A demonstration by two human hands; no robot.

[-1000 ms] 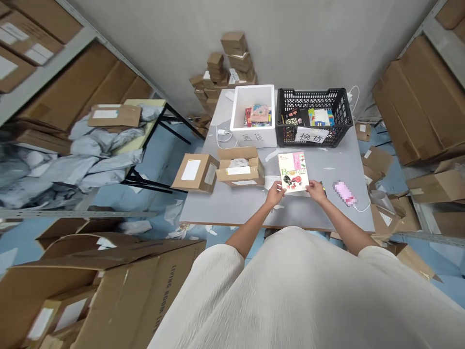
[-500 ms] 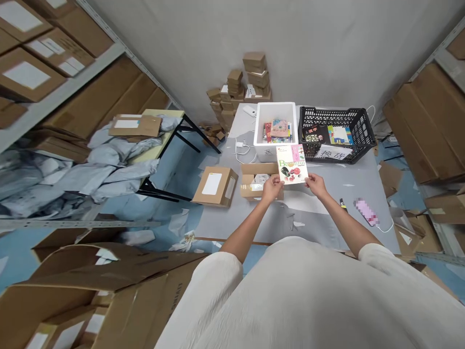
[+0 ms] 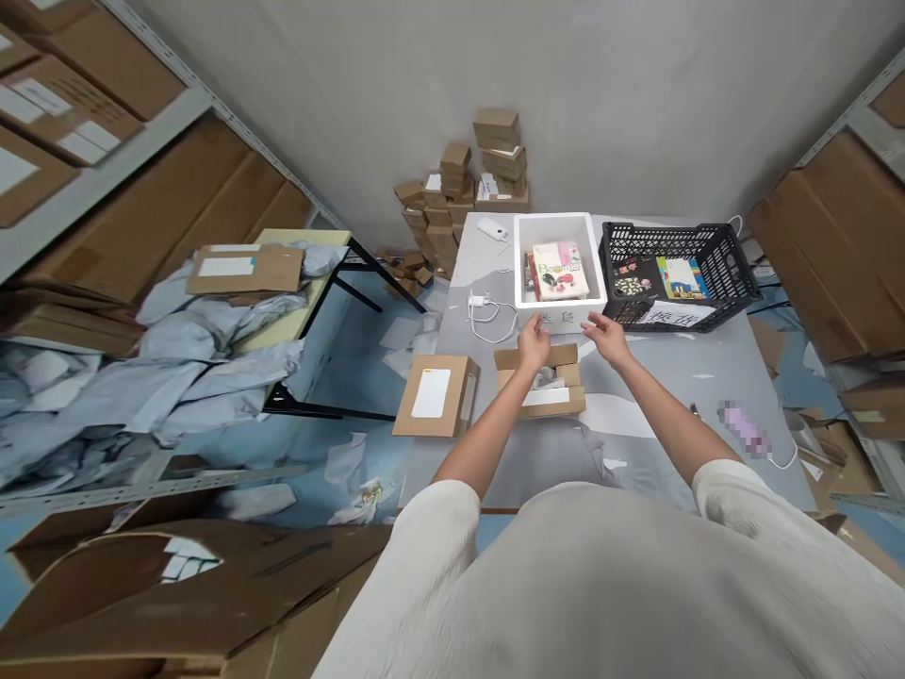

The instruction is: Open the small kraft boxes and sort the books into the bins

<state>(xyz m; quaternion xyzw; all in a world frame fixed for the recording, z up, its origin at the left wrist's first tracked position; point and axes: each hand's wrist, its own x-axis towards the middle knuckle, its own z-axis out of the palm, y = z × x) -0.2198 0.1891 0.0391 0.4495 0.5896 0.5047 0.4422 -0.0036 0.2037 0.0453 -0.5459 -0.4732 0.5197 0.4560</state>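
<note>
A book (image 3: 558, 273) with a red and green picture on its cover lies on top of other books in the white foam box (image 3: 523, 300). In front of that box hangs my left hand (image 3: 534, 343), its fingers loosely bent with nothing in them. My right hand (image 3: 606, 338) is by the box's front right corner, fingers apart and holding nothing. Whether either hand touches the box, I cannot tell. Below the hands sits an open cardboard box (image 3: 569, 400) with crumpled packing material inside. My left forearm covers part of it.
Right of the foam box stands a black plastic crate (image 3: 728, 273) with books. A closed carton (image 3: 403, 415) lies at the table's left edge. A pink phone (image 3: 744, 429), blurred, and a white cable (image 3: 487, 338) are on the table. Grey parcels (image 3: 190, 321) fill the left side table.
The book has gone from both hands into the white foam box. Both hands have let go of it. The view has shifted somewhat.
</note>
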